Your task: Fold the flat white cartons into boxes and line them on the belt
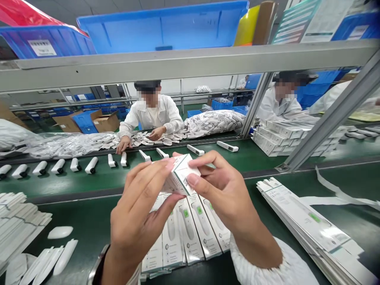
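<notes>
Two bare hands, head view: the left hand [139, 209] and the right hand [221, 190] are sharing one small printed carton [181, 176], holding it raised above the green workbench [89, 225], just over a fanned row of thermometer boxes [190, 233]. Left fingers are curling half closed, thumb underneath and fingertips pressing the carton's top edge. Right thumb and forefinger are pinching the end panel where a square code is showing, the other fingers spreading loosely. Handling judgement: thin glossy card is likely creasing easily, so pressure is best going along the scored folds, the left hand bracing the body square while the right is working the end flap; whether that flap is fully tucked cannot be told. Flat carton blanks [311, 221], white card with a green patch, are lying stacked to the right. Smooth white curved plastic shells [59, 232] are lying at lower left, near a stack of white folded sheets [20, 221]. Beyond, white wand-shaped thermometers [92, 165] are lying spaced along a matt green conveyor belt [255, 156]. A co-worker [151, 114] in a white coat is handling small pieces beside a heap of clear crinkled bags [213, 122]. Blue plastic bins [163, 27] are sitting on the metal rack overhead.
</notes>
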Available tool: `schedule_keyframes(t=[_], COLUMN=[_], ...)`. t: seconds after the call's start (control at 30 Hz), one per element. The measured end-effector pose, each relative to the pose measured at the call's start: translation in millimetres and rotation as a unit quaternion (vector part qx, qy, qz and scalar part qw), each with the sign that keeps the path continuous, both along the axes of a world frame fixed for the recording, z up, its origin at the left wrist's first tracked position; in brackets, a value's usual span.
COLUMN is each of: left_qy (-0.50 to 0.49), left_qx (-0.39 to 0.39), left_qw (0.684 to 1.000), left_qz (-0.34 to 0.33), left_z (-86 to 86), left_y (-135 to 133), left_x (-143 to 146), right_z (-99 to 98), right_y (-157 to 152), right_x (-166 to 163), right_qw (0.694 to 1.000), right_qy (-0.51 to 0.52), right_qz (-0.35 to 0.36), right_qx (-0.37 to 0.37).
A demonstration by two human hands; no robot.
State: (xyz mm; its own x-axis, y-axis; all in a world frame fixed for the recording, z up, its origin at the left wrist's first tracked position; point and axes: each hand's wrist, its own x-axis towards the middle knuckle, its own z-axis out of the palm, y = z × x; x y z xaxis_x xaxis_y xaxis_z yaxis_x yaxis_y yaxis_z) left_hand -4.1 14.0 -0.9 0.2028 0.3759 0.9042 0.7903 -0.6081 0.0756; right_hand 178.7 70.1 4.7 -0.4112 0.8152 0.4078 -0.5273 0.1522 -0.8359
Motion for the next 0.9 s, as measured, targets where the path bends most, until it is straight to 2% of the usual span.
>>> schedule_keyframes(t=[0.13,0.27,0.57,0.73,0.9], left_qy=[0.048,0.065,0.059,0.026,0.019], left_qx=[-0.009,-0.021,-0.017,-0.035,-0.046], left_qw=[0.999,0.997,0.997,0.997,0.996], left_qz=[-0.021,-0.021,-0.040,-0.071,-0.076], left_z=[1.2,2.2,-4.7,-5.2,-4.6], left_y=[4,4,13,13,12], left_x=[-10,-13,-10,-13,-13], right_z=[1.0,-4.2,-12.2,-3.8,-2.3], right_y=[10,17,16,15,12], right_x=[6,8,-6,7,9], right_qw=[0.994,0.993,0.996,0.991,0.983], right_qy=[0.007,-0.021,-0.064,-0.123,-0.148], right_qz=[0.088,0.100,-0.056,-0.029,-0.084], right_qx=[-0.067,-0.061,-0.002,0.042,0.067])
